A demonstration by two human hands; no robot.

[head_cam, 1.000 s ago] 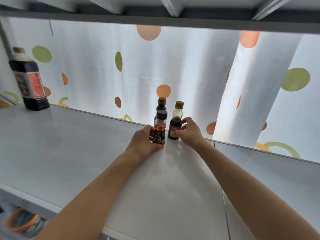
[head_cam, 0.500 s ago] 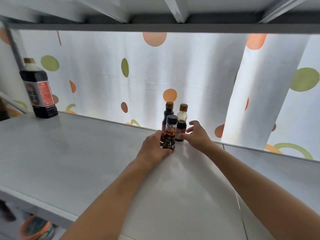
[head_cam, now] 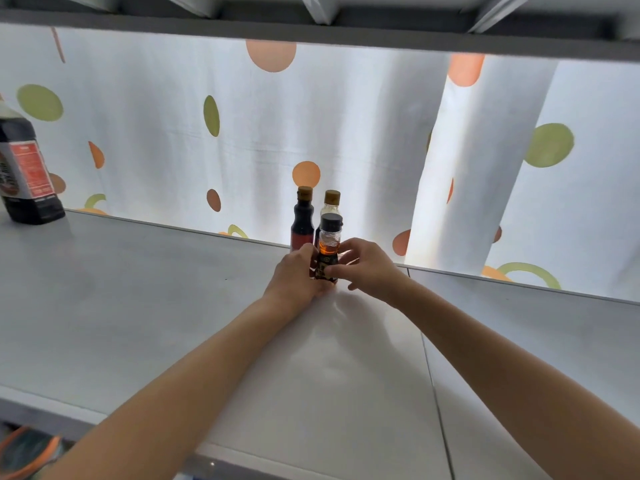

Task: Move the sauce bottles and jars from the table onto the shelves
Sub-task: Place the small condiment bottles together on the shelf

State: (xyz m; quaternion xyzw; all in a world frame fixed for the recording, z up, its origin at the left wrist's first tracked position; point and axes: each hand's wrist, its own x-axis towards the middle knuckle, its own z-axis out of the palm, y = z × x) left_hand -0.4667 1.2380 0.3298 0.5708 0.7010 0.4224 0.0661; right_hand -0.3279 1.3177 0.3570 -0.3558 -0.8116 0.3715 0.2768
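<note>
— State of each grip?

— My left hand [head_cam: 294, 271] is curled round the amber bottle [head_cam: 329, 249] low on its left side. My right hand [head_cam: 367, 268] pinches the same bottle at its label, thumb in front.

— Where is it?

— Upright on the white shelf [head_cam: 138, 306], near the back edge. Just behind stand a dark bottle [head_cam: 302, 220] and a clear-necked bottle [head_cam: 331, 201]. A large soy bottle [head_cam: 24, 171] stands well apart, far left.
</note>
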